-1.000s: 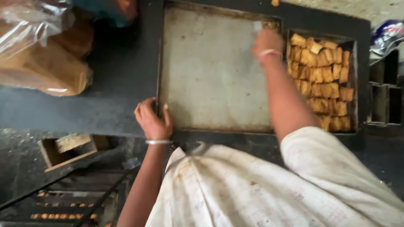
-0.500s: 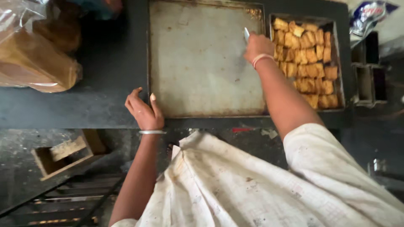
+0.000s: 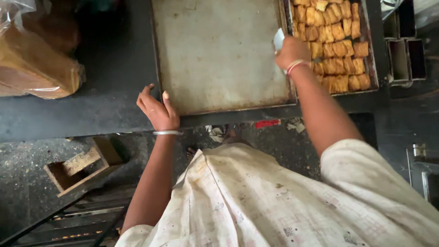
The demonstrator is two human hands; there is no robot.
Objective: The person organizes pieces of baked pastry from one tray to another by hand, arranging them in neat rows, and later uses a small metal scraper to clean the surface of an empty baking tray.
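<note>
A large bare metal baking tray (image 3: 219, 55) lies on a dark counter (image 3: 105, 105). My left hand (image 3: 157, 110) rests at the tray's near left corner with fingers apart, holding nothing. My right hand (image 3: 292, 52) is closed on a small flat metal scraper (image 3: 278, 40) at the tray's right edge. Just right of it stands a second tray (image 3: 372, 68) filled with several golden-brown toasted pieces (image 3: 336, 41). Both wrists wear bangles.
Clear bags of brown loaves (image 3: 32, 64) sit at the counter's left end. Dark metal loaf tins (image 3: 404, 57) stand at the far right. A wooden box (image 3: 77, 167) and a wire rack (image 3: 68, 219) lie on the floor below.
My right hand with the scraper has slid nearer along the empty tray's right edge. My left hand lifted off the tray's front rim and now sits by its left corner.
</note>
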